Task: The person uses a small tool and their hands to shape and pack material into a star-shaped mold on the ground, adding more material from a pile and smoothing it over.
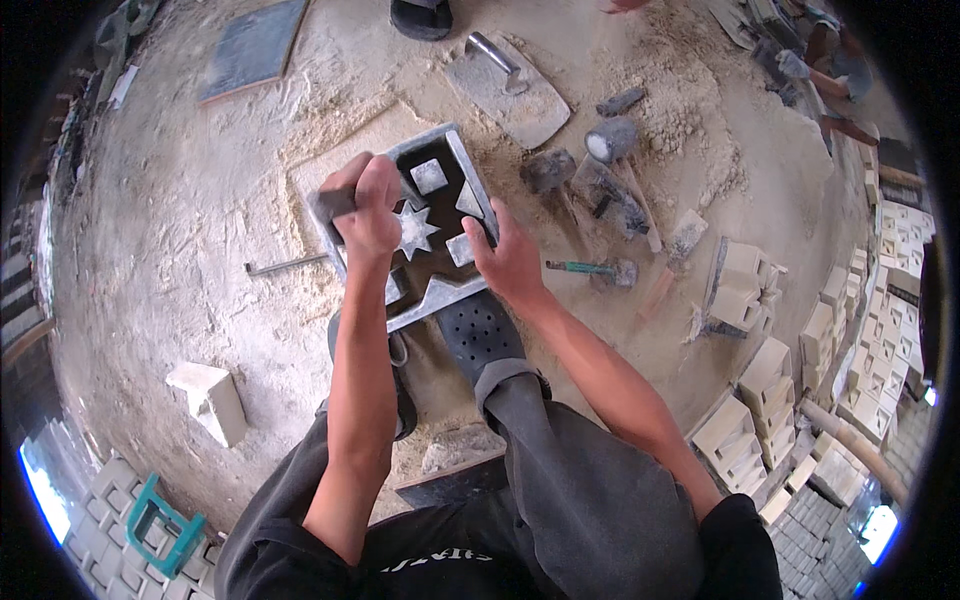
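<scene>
A grey metal mould (471, 163) lies on the sandy floor in front of my feet. Inside its dark cavity stand a pale eight-pointed star (415, 231), a square block (429, 177) and other small raised shapes. My left hand (368, 205) is closed in a fist over the mould's left side, gripping a dark, blocky tool (335, 204) whose kind I cannot make out. At the right side, my right hand (510, 258) grips the mould's rim, its thumb on the inner side beside a small pale block (461, 249).
To the right lie mallets (612, 140), a green-handled hammer (590, 268), a brush-like tool (686, 235) and cast blocks (740, 290). A trowel (525, 95) rests beyond the mould, a dark board (255, 50) far left. Another person's gloved hand (793, 65) shows far right.
</scene>
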Demonstrator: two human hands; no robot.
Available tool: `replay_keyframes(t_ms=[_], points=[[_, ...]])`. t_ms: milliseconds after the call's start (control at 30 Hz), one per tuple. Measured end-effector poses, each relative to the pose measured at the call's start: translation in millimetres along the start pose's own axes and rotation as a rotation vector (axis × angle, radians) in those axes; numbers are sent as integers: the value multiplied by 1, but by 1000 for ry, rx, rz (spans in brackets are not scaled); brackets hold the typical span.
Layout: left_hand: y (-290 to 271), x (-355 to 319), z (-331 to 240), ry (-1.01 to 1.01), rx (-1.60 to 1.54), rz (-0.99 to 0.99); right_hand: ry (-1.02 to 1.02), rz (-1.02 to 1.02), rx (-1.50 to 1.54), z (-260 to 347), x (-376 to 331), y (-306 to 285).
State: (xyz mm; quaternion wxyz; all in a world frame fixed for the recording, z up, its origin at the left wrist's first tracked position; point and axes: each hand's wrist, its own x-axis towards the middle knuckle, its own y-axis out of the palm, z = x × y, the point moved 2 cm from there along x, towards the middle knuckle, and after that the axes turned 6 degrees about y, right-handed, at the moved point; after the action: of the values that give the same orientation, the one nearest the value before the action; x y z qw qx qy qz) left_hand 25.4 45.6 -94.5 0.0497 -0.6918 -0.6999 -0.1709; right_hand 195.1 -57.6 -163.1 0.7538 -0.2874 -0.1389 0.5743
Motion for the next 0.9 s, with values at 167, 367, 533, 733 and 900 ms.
replay_keyframes(t_ms=[167, 367, 533, 733, 900], points=[[8, 12, -35, 41, -59, -10, 13, 19, -37, 1, 4, -5], [22, 36, -134, 143, -242, 101, 46, 23, -46, -4, -1, 0], [53, 45, -106, 109, -205, 92, 29, 21, -84, -7, -2, -3], [75, 36, -7, -35, 115, 177, 23, 28, -68, -4, -4, 2], [83, 30, -42, -36, 95, 160, 8, -15, -79, -12, -3, 2]])
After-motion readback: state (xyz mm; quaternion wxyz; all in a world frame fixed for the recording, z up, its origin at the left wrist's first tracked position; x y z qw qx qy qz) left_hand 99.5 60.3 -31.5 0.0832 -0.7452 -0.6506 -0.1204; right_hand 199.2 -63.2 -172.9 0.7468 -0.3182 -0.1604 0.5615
